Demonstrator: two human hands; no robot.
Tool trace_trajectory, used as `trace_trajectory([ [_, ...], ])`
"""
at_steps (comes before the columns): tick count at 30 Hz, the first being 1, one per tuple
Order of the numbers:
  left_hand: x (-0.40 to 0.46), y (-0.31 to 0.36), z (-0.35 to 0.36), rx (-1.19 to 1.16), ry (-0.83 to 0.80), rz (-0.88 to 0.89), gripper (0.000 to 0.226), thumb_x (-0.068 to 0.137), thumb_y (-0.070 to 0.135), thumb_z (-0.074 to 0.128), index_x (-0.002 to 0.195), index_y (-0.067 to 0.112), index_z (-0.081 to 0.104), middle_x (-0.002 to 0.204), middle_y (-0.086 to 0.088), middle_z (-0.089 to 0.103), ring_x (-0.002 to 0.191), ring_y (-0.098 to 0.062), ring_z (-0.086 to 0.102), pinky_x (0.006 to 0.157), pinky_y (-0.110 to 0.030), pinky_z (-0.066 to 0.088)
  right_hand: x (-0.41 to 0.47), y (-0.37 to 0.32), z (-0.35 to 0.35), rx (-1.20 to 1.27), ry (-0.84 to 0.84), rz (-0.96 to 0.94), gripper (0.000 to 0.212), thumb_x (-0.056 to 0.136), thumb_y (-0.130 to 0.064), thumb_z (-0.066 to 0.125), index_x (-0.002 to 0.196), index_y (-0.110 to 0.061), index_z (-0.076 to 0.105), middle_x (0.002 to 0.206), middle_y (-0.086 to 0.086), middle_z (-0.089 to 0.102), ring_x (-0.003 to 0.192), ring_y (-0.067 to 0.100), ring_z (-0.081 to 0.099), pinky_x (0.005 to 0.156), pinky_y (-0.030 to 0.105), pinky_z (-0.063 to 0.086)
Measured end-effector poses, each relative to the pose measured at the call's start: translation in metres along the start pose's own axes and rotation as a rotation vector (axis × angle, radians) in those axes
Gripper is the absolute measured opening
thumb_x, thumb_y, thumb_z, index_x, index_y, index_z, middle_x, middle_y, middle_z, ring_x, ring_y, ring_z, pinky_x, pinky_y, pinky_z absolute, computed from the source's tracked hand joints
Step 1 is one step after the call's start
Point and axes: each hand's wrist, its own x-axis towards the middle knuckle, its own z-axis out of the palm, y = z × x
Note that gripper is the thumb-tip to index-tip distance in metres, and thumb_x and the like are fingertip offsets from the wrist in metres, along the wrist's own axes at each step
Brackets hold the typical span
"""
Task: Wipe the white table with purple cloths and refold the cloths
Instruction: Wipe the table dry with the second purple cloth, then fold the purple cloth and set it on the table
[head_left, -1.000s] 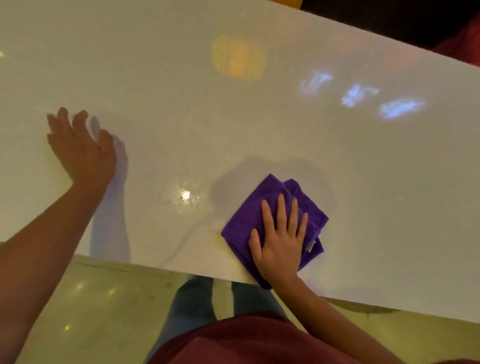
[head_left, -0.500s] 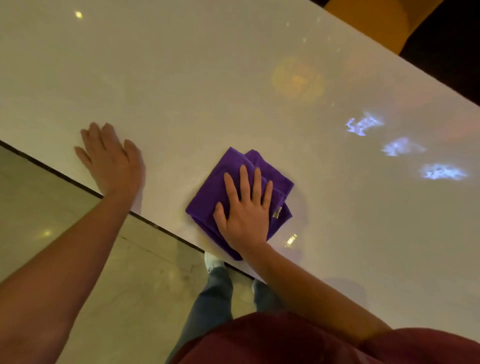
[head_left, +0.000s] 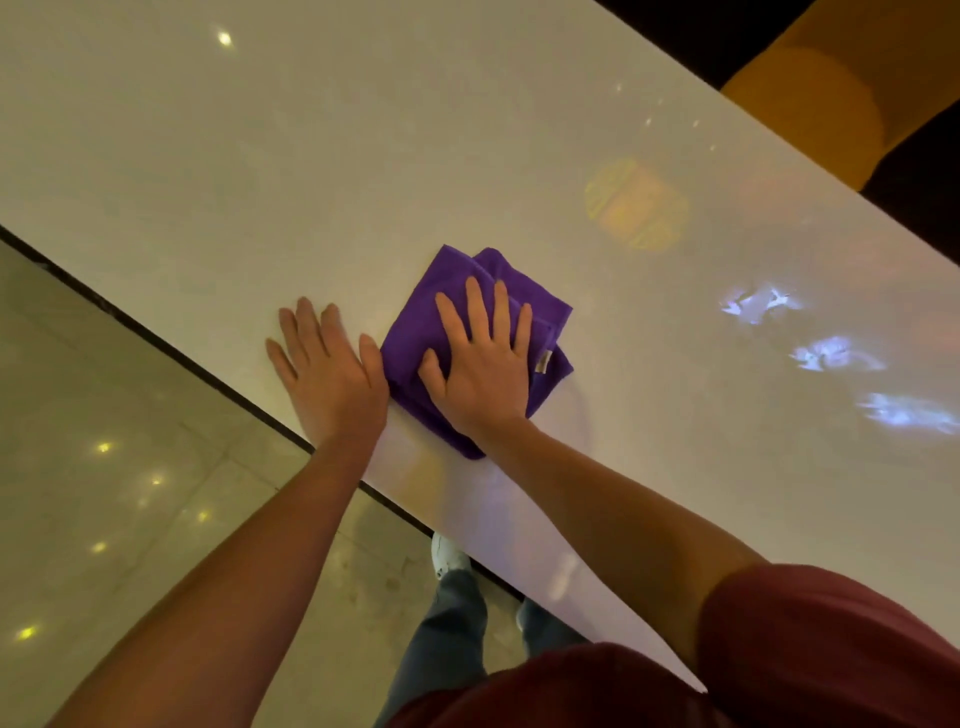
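Observation:
A folded purple cloth (head_left: 545, 317) lies on the glossy white table (head_left: 260, 156), close to its near edge. My right hand (head_left: 480, 364) presses flat on top of the cloth with fingers spread, covering its middle. My left hand (head_left: 327, 371) lies flat on the bare table just left of the cloth, fingers apart, its thumb side touching the cloth's left edge. A small tag sticks out at the cloth's right side. Only one cloth is in view.
The table's dark near edge (head_left: 156, 338) runs diagonally from the left down to the lower middle. Beyond it is shiny tiled floor (head_left: 104, 493) with my legs and a white shoe (head_left: 449, 556). A yellow seat (head_left: 831, 88) stands past the far edge at top right.
My right hand has slid the cloth leftwards along the near edge, and it now lies right beside my left hand. The view has swung with it.

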Motion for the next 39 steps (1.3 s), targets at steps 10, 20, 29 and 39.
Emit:
trace_trajectory([
  [10, 0.003, 0.002, 0.000, 0.040, -0.027, -0.019, 0.060, 0.105, 0.040, 0.038, 0.152, 0.003, 0.041, 0.166, -0.021, 0.031, 0.157, -0.042, 0.020, 0.127, -0.060, 0.013, 0.123, -0.028, -0.002, 0.021, -0.095, -0.071, 0.069, 0.102, -0.060, 0.031, 0.163, -0.029, 0.038, 0.175, 0.008, 0.025, 0.163, 0.039, 0.012, 0.130, 0.062, -0.002],
  [20, 0.002, 0.001, 0.004, 0.023, 0.001, -0.020, 0.058, 0.103, 0.042, 0.039, 0.149, 0.006, 0.040, 0.165, -0.021, 0.032, 0.157, -0.041, 0.019, 0.126, -0.060, 0.013, 0.055, 0.139, -0.042, -0.057, 0.027, 0.437, 0.075, 0.099, -0.069, 0.032, 0.163, -0.030, 0.037, 0.177, 0.012, 0.017, 0.163, 0.042, 0.008, 0.128, 0.069, 0.006],
  [29, 0.000, 0.001, 0.007, 0.064, -0.025, -0.014, 0.059, 0.106, 0.045, 0.029, 0.150, 0.007, 0.032, 0.165, -0.021, 0.028, 0.156, -0.042, 0.019, 0.125, -0.062, 0.013, -0.151, 0.211, -0.075, -0.045, -0.051, 0.797, 0.065, 0.109, -0.056, 0.040, 0.166, -0.025, 0.033, 0.175, 0.014, 0.023, 0.159, 0.043, 0.021, 0.127, 0.063, 0.019],
  [39, -0.071, 0.064, -0.049, -0.126, -0.071, 0.085, 0.055, 0.104, 0.029, 0.056, 0.152, 0.004, 0.043, 0.168, -0.023, 0.022, 0.156, -0.039, 0.023, 0.124, -0.054, 0.023, -0.227, 0.094, -0.075, 0.248, -0.219, 0.285, 0.052, 0.101, -0.036, 0.062, 0.150, -0.033, 0.044, 0.150, 0.007, 0.051, 0.129, 0.031, 0.055, 0.103, 0.045, 0.051],
])
